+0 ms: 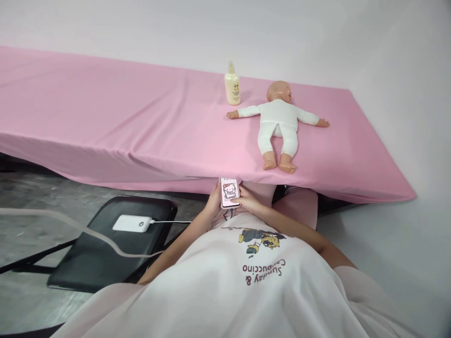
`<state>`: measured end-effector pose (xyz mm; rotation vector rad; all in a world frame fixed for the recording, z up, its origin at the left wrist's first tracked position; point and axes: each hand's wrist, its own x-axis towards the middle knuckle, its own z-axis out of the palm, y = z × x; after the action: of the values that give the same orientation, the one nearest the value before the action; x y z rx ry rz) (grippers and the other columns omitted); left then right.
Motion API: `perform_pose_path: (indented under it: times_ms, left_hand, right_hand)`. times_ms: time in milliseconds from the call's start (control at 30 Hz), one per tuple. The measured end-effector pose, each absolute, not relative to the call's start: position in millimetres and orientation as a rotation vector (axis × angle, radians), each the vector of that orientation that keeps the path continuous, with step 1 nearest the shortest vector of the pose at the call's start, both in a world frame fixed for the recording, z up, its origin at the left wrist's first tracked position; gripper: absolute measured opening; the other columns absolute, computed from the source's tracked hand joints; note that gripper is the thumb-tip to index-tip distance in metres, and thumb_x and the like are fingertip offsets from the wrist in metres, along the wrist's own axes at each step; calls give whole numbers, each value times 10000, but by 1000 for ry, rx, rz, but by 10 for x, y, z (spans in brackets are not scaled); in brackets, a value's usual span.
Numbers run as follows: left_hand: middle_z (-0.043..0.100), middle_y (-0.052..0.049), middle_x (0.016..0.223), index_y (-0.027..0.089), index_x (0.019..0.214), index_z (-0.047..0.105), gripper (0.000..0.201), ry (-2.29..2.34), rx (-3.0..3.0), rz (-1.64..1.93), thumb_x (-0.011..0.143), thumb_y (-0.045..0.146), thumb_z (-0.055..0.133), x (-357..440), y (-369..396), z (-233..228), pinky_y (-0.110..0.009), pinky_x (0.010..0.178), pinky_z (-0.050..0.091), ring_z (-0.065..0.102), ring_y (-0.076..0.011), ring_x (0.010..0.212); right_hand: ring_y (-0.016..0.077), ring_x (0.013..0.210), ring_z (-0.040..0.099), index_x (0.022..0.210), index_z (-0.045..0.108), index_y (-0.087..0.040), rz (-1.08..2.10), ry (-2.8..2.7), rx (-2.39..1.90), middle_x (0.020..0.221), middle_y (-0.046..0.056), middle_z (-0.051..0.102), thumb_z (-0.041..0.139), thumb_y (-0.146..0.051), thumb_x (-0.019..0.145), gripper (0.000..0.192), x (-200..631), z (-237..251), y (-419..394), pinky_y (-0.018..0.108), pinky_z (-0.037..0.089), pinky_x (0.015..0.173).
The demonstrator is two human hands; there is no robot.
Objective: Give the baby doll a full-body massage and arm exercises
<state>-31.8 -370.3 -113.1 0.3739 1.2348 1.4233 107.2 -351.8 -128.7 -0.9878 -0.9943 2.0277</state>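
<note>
A smartphone (230,191) with a lit screen showing a white cartoon cat is held low in front of my body, just under the table's front edge. My left hand (213,198) wraps its left side, the fingers mostly hidden behind it. From the right, my right hand (249,201) grips the other side, its thumb lying over the lower part of the screen. Beyond the phone, a baby doll (278,115) in a white suit lies on the pink cloth with arms spread. A pump bottle (233,87) of pale yellow liquid stands upright left of the doll.
A pink cloth (105,108) covers the long table, which meets the white wall behind and at the right. To my left is a black folding chair (102,253) bearing a white power bank (132,223) with a cable (172,221). Another pale cable (88,230) crosses the chair.
</note>
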Motion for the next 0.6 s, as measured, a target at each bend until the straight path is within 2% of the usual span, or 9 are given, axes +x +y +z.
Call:
perform_pose_path:
  times_ms: [133, 600]
  left_hand:
    - [766, -49, 896, 179, 967, 621, 253, 1225, 385, 1371, 896, 403, 713, -343, -3677, -1117, -316, 820, 559, 738, -230, 920]
    - [765, -59, 965, 192, 1033, 634, 275, 1215, 491, 1350, 869, 384, 745, -395, -3638, -1197, -262, 761, 546, 734, -217, 952]
  right_hand:
    - [280, 1032, 757, 1181, 606, -237, 2077, -918, -965, 1139, 53, 774, 872, -112, 567, 680, 1087, -1278, -3523, 467, 643, 904]
    - [278, 1021, 760, 1148, 602, -226, 1999, -954, -1008, 1079, 48, 790, 900, -108, 510, 714, 1067, -1239, -3502, 479, 631, 930]
